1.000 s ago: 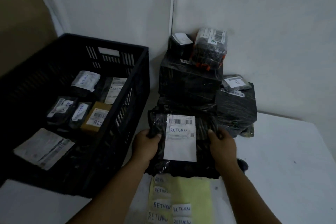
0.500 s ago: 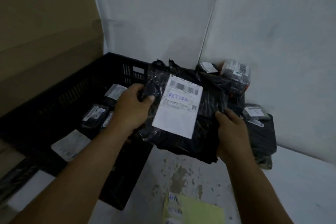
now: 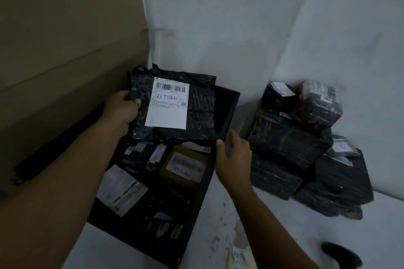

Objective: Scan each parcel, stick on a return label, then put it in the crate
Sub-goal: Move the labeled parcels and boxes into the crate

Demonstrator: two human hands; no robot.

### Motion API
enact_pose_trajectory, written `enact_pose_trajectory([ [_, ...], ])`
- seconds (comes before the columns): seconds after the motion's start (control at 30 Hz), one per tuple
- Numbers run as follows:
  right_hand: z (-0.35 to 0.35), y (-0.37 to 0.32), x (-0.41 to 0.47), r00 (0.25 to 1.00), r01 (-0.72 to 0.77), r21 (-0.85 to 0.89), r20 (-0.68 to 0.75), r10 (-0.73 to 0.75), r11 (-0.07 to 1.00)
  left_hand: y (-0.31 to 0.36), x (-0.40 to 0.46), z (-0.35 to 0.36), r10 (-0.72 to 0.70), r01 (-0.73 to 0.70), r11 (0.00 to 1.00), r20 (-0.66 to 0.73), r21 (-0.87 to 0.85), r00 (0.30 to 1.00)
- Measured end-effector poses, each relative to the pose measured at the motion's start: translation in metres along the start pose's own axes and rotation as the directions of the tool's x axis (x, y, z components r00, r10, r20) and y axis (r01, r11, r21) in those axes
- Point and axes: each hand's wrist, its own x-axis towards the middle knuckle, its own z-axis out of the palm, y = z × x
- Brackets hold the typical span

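Observation:
A flat black parcel (image 3: 196, 113) with a white shipping label marked RETURN (image 3: 168, 103) hangs over the far part of the black crate (image 3: 227, 113). My left hand (image 3: 122, 111) grips its left edge, thumb on top. My right hand (image 3: 234, 157) is off the parcel, just below its right corner by the crate's right wall, fingers relaxed and holding nothing. Inside the crate lie several labelled parcels, among them a brown box (image 3: 183, 166) and a white-labelled packet (image 3: 121, 190).
A stack of black wrapped parcels (image 3: 290, 148) stands against the wall at the right, with small packets on top. A yellow sheet of RETURN stickers (image 3: 239, 256) lies at the bottom edge. A dark object (image 3: 341, 254) sits at lower right. Brown cardboard (image 3: 65, 50) rises on the left.
The parcel has travelled left from the table to above the crate. My right hand has let go of it; only my left hand holds it now.

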Motion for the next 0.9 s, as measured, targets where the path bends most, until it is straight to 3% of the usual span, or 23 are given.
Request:
enact_pose_trajectory([
  [0.2,0.014,0.006,-0.004,1.0,0.004,-0.075,-0.013,-0.005,0.997,-0.033,0.041,0.021,-0.019,0.013,0.972,0.022,0.235,1.0],
  [0.33,0.016,0.007,-0.005,1.0,0.01,-0.098,-0.027,-0.013,0.995,-0.061,0.049,0.051,-0.123,0.084,0.965,0.145,0.249,0.982],
  [0.47,0.016,0.008,-0.007,0.999,0.032,-0.092,-0.037,-0.036,0.995,-0.075,0.051,0.078,-0.059,-0.03,0.934,0.235,0.357,0.97],
  [0.63,0.016,0.008,-0.007,0.998,0.035,-0.063,-0.044,-0.038,0.997,-0.089,0.051,0.085,0.042,-0.257,0.74,0.338,0.622,0.94],
  [0.77,0.016,0.01,-0.007,0.998,0.042,-0.07,-0.046,-0.046,0.997,-0.097,0.045,0.086,-0.07,-0.222,0.594,0.325,0.773,0.943],
  [0.9,0.017,0.011,-0.006,0.999,0.032,-0.068,-0.039,-0.035,0.997,-0.088,0.039,0.088,-0.032,-0.225,0.458,0.268,0.86,0.963],
])
